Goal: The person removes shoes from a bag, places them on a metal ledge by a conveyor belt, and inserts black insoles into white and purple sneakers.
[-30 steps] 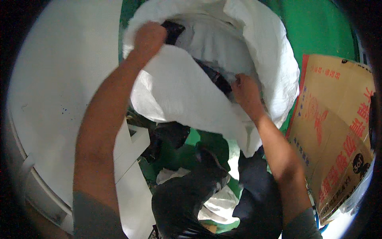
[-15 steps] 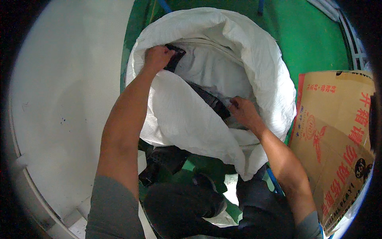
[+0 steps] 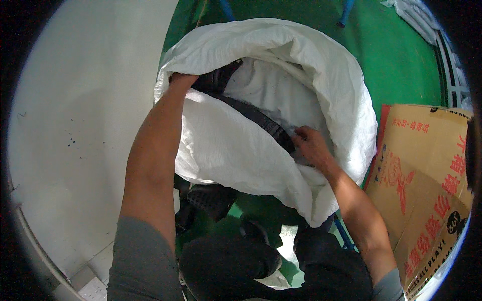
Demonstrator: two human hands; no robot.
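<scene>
A large white woven sack (image 3: 236,135) stands in front of me with its mouth wide and its rim rolled outward. Black textured pieces (image 3: 261,120) lie inside; a long one runs diagonally along the near side, and a broader black part (image 3: 221,78) shows at the upper left. My left hand (image 3: 184,80) reaches in at the left, beside that broader part, with its fingers hidden by the sack's rim and shadow. Over the sack's right side, my right hand (image 3: 312,146) has curled fingers close to the long piece's right end; what they grip, if anything, is unclear.
To the right stands a brown cardboard box (image 3: 416,185) with red print. A white surface (image 3: 75,140) fills the left. Green floor (image 3: 391,55) surrounds the sack, with blue legs (image 3: 346,12) beyond. Below the sack are more black textured pieces (image 3: 213,200) and my dark-clothed legs.
My left hand has gone deeper into the sack toward the left, and its fingers have passed out of sight. More of the black pieces shows. My right hand stays nearly in place.
</scene>
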